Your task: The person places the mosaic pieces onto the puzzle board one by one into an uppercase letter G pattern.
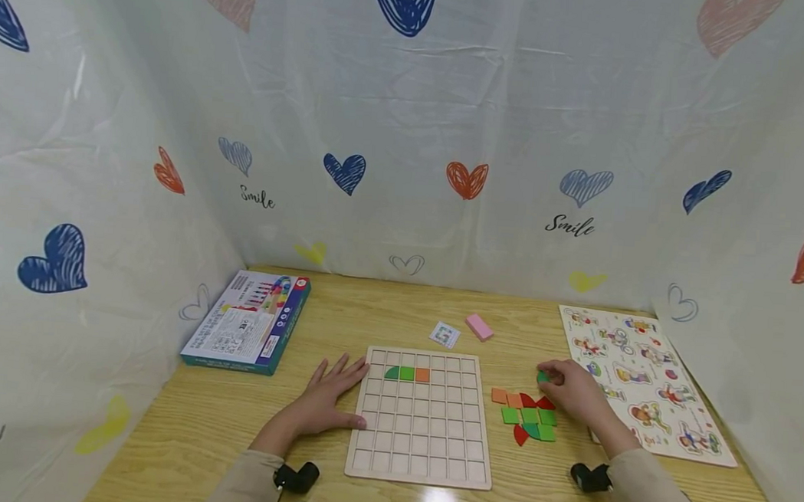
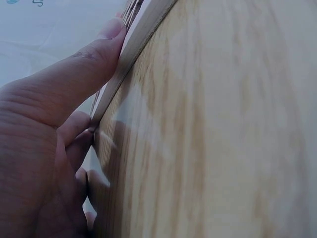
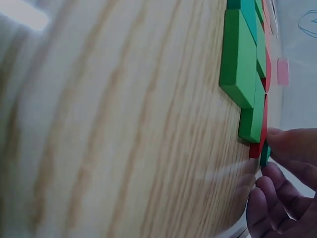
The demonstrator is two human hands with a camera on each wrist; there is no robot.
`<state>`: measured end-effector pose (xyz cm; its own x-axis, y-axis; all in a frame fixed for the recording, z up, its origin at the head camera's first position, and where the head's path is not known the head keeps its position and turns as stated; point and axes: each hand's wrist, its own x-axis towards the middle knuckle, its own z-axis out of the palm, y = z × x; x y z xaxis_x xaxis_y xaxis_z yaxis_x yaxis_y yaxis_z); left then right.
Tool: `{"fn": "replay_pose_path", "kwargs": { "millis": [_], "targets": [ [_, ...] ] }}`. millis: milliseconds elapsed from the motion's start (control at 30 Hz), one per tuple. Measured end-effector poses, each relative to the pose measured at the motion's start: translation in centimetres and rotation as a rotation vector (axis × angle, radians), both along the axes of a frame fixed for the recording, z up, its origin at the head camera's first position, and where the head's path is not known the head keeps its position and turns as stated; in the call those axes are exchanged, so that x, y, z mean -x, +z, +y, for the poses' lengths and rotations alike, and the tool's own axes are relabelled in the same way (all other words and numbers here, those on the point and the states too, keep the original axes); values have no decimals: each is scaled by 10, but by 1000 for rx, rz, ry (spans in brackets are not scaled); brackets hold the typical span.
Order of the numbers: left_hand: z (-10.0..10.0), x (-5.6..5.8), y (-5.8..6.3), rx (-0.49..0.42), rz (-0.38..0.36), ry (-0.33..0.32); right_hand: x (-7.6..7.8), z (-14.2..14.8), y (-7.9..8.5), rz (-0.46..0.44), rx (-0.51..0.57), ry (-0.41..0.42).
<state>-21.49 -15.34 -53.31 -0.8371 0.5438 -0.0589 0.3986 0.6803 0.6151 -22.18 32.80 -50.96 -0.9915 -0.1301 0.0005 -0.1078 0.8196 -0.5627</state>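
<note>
A wooden grid board (image 1: 420,444) lies flat on the table. My left hand (image 1: 324,400) rests at its left edge with fingers spread, the thumb (image 2: 94,57) touching the rim in the left wrist view. Near the top of the grid sit a dark green quarter-round piece (image 1: 392,373), a light green square (image 1: 407,373) and an orange square (image 1: 423,375), side by side. Beyond the board's right side, my right hand (image 1: 576,392) pinches a dark green piece (image 3: 265,154) between thumb and fingers; its full shape is hidden. Just left of that hand lies a cluster of loose green, red and orange pieces (image 1: 528,416).
A boxed set (image 1: 245,322) lies at the back left. Behind the grid board are a small printed card (image 1: 444,334) and a pink block (image 1: 479,327). A picture puzzle board (image 1: 632,373) lies at the right, partly under the right forearm. White curtains enclose the table (image 1: 357,302).
</note>
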Motion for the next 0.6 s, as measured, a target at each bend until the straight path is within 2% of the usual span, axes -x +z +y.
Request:
{"fn": "replay_pose_path", "kwargs": {
  "millis": [133,400,600],
  "targets": [
    [0,0,1,4,-3,3,1,-2,1,-20,-5,-7],
    [1,-1,2,2,-7,6,2,-3,-2,-60,50,-32],
    [1,0,2,7,-9,7,1,-2,-5,-61,53,-14]
  ]
}}
